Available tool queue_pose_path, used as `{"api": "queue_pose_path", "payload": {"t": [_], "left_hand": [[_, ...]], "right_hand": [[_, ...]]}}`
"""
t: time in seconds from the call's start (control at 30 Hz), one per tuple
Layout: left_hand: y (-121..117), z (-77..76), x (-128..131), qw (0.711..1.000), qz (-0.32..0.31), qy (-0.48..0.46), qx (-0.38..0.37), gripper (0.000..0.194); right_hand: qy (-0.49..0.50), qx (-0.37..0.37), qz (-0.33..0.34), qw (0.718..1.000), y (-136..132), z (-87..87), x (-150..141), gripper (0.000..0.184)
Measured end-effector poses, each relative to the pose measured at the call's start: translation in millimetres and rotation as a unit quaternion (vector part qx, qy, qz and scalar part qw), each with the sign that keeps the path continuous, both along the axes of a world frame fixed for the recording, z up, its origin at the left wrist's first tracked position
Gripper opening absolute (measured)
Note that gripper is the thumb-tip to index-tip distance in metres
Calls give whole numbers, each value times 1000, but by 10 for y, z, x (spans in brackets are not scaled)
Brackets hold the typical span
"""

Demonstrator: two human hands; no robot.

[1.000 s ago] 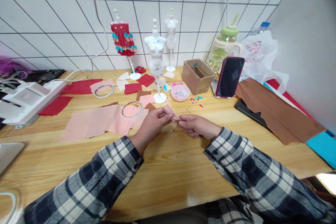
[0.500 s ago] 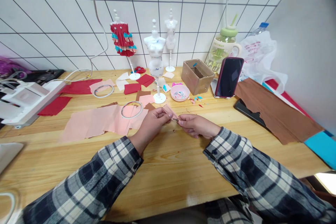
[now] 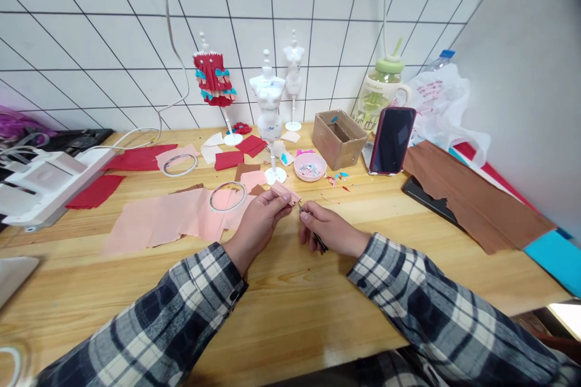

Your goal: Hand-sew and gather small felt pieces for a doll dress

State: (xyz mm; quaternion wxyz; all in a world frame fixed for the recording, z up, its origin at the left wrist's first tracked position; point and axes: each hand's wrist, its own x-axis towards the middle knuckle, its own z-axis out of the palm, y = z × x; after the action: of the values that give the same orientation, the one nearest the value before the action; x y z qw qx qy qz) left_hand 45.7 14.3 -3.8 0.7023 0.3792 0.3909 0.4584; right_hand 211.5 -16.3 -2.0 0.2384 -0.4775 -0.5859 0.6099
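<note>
My left hand [image 3: 258,221] pinches a small folded pink paper piece [image 3: 285,192] just above the wooden table [image 3: 290,308]. Close to its right, my right hand [image 3: 327,230] is closed round a thin dark tool [image 3: 313,233], whose tip points up toward the pink piece. Both sleeves are dark plaid. Pink paper sheets [image 3: 167,217] and a clear tape ring [image 3: 227,195] lie just left of my left hand.
A white mannequin [image 3: 269,110], a red-dressed mannequin [image 3: 212,80] and a smaller one stand at the back. A pink bowl [image 3: 310,166], cardboard box [image 3: 339,138], propped phone [image 3: 391,140], green-lidded bottle [image 3: 381,87], brown sheet [image 3: 472,193] and white machine [image 3: 45,178] surround the hands.
My right hand has drawn back slightly from the pink piece, and the dark tool now shows in its grip. The camera has tilted down a little.
</note>
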Motion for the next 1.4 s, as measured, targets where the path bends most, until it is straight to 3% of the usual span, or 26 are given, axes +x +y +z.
{"api": "queue_pose_path", "payload": {"t": [1.4], "left_hand": [[17,-47,-7,1000,-27,-13,2,19]], "right_hand": [[22,34,-43,998,-9,12,-55,15]]}}
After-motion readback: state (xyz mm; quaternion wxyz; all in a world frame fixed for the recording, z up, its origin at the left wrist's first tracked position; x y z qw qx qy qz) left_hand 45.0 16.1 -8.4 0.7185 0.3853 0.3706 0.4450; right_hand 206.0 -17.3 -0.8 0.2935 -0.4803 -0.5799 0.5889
